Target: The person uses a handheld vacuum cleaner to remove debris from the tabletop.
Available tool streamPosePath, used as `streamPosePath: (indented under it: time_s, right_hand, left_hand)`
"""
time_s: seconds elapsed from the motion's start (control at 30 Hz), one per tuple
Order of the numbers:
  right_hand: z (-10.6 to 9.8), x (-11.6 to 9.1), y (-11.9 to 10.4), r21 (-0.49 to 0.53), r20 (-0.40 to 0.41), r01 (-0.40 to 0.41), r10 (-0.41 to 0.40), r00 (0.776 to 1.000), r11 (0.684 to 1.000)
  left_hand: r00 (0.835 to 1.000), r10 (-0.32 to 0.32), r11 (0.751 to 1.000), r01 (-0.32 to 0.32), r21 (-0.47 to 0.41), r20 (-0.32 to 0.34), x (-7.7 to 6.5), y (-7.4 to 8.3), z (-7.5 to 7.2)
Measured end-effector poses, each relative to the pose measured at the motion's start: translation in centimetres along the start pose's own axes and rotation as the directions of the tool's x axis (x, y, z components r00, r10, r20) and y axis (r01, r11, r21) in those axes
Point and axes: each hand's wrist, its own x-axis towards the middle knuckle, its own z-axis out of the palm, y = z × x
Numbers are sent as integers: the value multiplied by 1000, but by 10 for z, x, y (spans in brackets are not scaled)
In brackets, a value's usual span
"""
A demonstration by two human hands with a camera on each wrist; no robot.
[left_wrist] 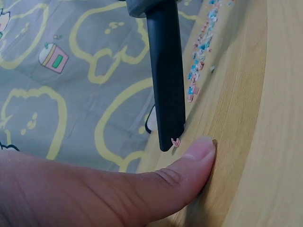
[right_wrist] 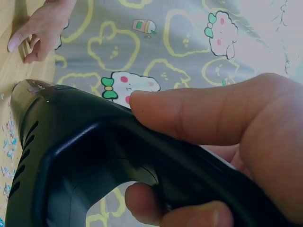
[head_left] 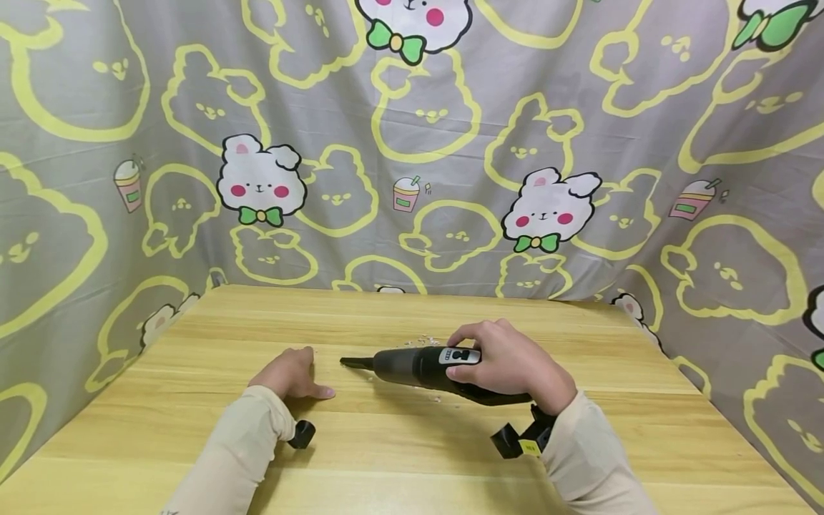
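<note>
My right hand grips a black handheld vacuum cleaner by its handle, thumb along one side and fingers curled through the opening, as the right wrist view shows. Its flat crevice nozzle points left and slants down to the table. A tiny pink scrap is right at the nozzle's tip. Just left of that tip, my left hand rests on the table with loosely bent fingers and holds nothing; its thumb is close by the scrap.
Small pink, blue and white paper-like scraps lie in a strip on the wooden table, partly hidden behind the vacuum cleaner in the head view. A grey cloth with cartoon bears hangs around the table's back and sides. Both wrists carry black camera mounts.
</note>
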Motion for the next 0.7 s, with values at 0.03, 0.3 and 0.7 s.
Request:
streamPosePath:
  time_s: [0.03, 0.3, 0.7]
  right_hand:
    - [0, 0, 0, 0, 2, -1, 1, 1000, 1000]
    - [-1, -1, -2, 7, 8, -2, 2, 1000, 1000]
    - [-1, -2, -4, 4, 14, 1, -1, 1000, 1000]
  left_hand:
    - [1000, -3, 1000, 3, -1, -2, 0, 0, 0]
    - [999, -31, 1000, 31, 2, -6, 1, 1, 0]
    - [999, -33, 999, 33, -4, -9, 2, -1, 1]
